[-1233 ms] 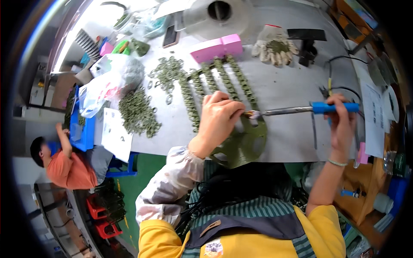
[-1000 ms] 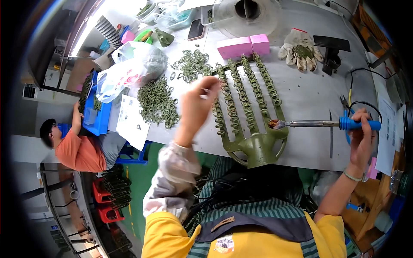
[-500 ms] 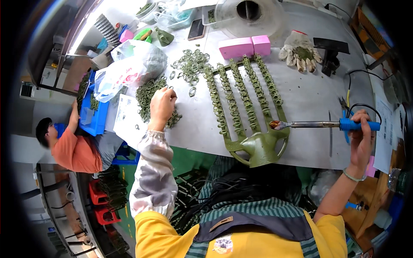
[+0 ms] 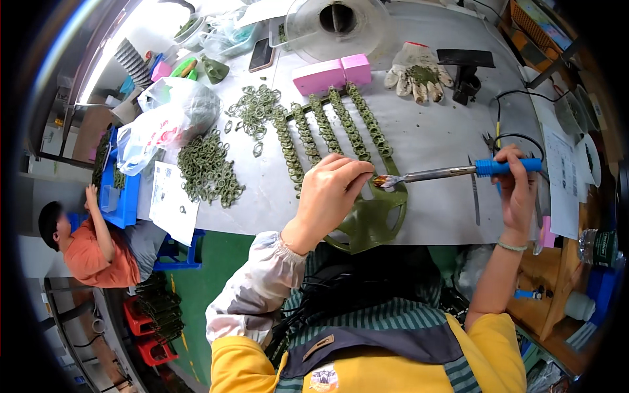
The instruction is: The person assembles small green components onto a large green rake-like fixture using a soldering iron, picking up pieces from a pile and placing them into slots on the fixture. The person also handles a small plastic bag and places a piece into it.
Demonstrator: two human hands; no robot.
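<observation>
In my right hand (image 4: 514,187) is a soldering iron (image 4: 440,173) with a blue handle, a metal shaft and a brown-stained tip pointing left. My left hand (image 4: 334,196) is pinched just left of that tip, over the green rack-like frame (image 4: 364,226); whatever is between its fingertips is too small or hidden to make out. The frame lies flat, its several long bars lined with small green rings (image 4: 368,121). My left hand and wrist cover the lower ends of the left bars. A pile of loose green rings (image 4: 206,167) lies farther left, with a looser cluster (image 4: 254,105) behind it.
Pink blocks (image 4: 331,75) stand at the frame's far end. A stained glove (image 4: 419,72), a black stand (image 4: 465,72), tweezers (image 4: 474,190) and the iron's cable lie right. A plastic bag (image 4: 173,121), paper (image 4: 171,200) and phone (image 4: 261,55) are left. A co-worker (image 4: 98,249) sits at far left.
My left hand has moved right, from the ring pile to the iron's tip above the frame. The whole view has shifted, and the co-worker's arm has moved.
</observation>
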